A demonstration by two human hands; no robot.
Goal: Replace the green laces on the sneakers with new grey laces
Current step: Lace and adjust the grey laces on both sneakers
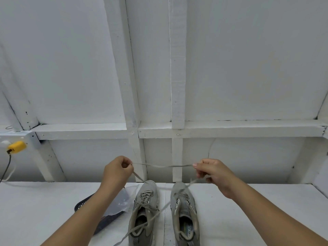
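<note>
Both hands pinch one grey lace [162, 165] and hold it stretched between them, above the far ends of the two sneakers. The left hand [118, 172] has thumb and forefinger closed on the lace with the other fingers curled in; the right hand [212, 172] nips it the same way at its fingertips [195, 165]. The span between them sags only slightly, which looks like a way to draw the lace out straight, find its middle or even up the two halves before threading.

From each pinch the lace drops away: from the left hand down toward the toe of the left sneaker [144, 213], from the right hand down toward the right sneaker [184, 213]. Whether these tails are already fed through the lowest eyelets cannot be told. The left sneaker carries pale lacing over its tongue, with loose ends trailing toward the near edge of the table [248, 219]; the right sneaker's upper eyelets look unlaced, so it is probably the one in hand.

The sneakers stand side by side, toes toward the far edge, just apart, near the middle of the table. Left of them lie a crumpled clear plastic bag [122, 201] and a dark perforated tray [82, 205] partly under the left forearm. No green lace is plainly visible. A yellow plug [16, 147] sits on the wall at far left.
</note>
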